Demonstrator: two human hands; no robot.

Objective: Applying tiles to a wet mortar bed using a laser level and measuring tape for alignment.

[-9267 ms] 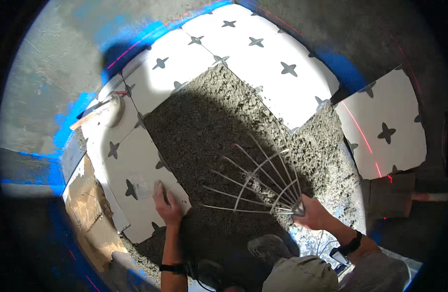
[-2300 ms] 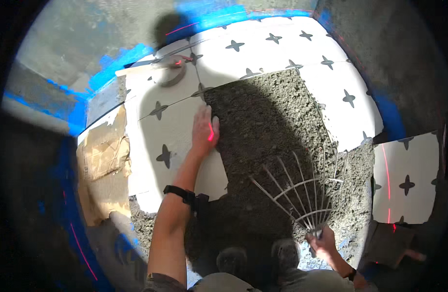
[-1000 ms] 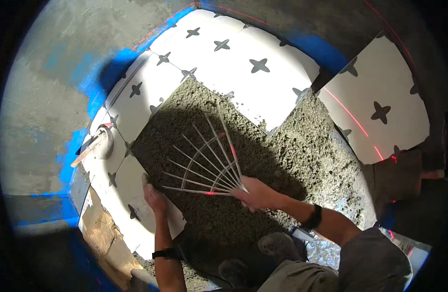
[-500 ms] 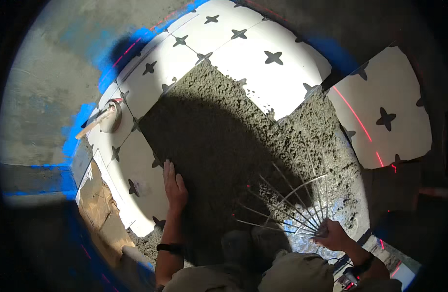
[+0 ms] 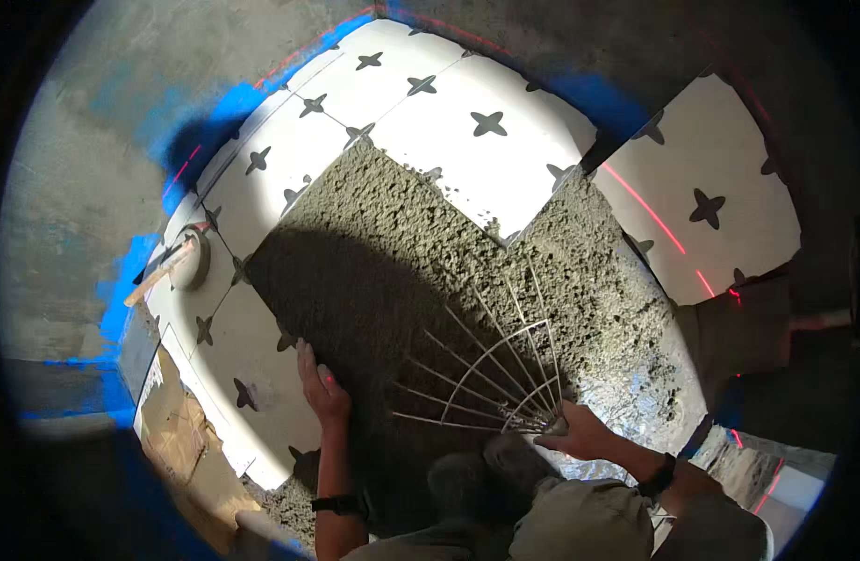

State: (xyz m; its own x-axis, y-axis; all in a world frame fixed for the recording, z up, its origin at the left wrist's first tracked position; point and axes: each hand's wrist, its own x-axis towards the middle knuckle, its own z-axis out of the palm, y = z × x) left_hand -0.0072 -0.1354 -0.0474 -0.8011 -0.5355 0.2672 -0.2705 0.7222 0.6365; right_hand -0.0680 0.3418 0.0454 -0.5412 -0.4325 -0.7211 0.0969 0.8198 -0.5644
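My left hand (image 5: 323, 383) rests at the inner edge of a white tile (image 5: 271, 416) with dark cross motifs, its fingers extended and holding nothing. My right hand (image 5: 584, 430) grips a fan-shaped metal rake (image 5: 505, 374) by its hub, with the tines spread over coarse grey mortar (image 5: 383, 224). Much of the mortar near my body is in shadow. White patterned tiles (image 5: 477, 103) border the mortar at the top and left, meeting along thin joints.
A round pale tool with a wooden handle (image 5: 157, 275) lies on the left tiles. A tile (image 5: 748, 178) stands out at the right, crossed by a red laser line. Cardboard (image 5: 173, 430) lies lower left. Grey walls (image 5: 93, 187) with blue coating surround the floor. My knees (image 5: 570, 524) are at the bottom.
Compared with half a second ago, the rake and my right hand have moved left in the view. My left hand stays at the tile's edge, now lower in the picture.
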